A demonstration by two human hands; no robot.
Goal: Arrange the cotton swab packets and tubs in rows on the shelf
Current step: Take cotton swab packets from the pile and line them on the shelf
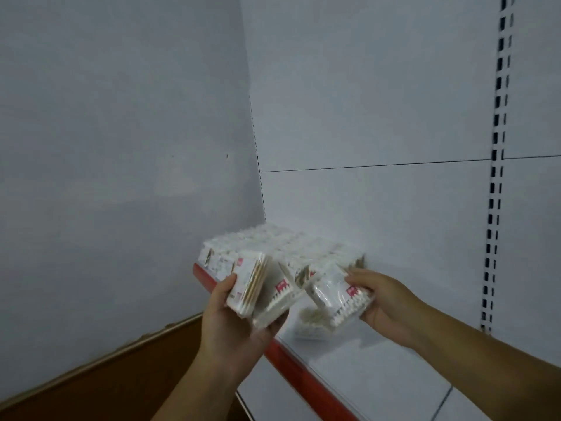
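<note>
Cotton swab packets (282,247), where are they?

Standing in tight rows at the back left corner of the white shelf (379,360), against the back panel (364,117). One more packet (309,325) lies flat on the shelf just in front of them.

And the hands?

Left hand (230,323) grips two packets at the shelf's red front edge (300,372). The thumb is across the face of the wooden-stick packet (249,284), and the fingers are curled under the second packet (273,302) beside it.

Right hand?

Right hand (385,302) has its fingers wrapped round a tilted packet (337,296), held above the flat one and close to the rows. It's blurred, so I can't tell whether it touches them.

What's around?

A slotted upright (493,208) on the right of the panel, a plain grey wall (121,147) on the left, brown wood (106,375) low down
</note>
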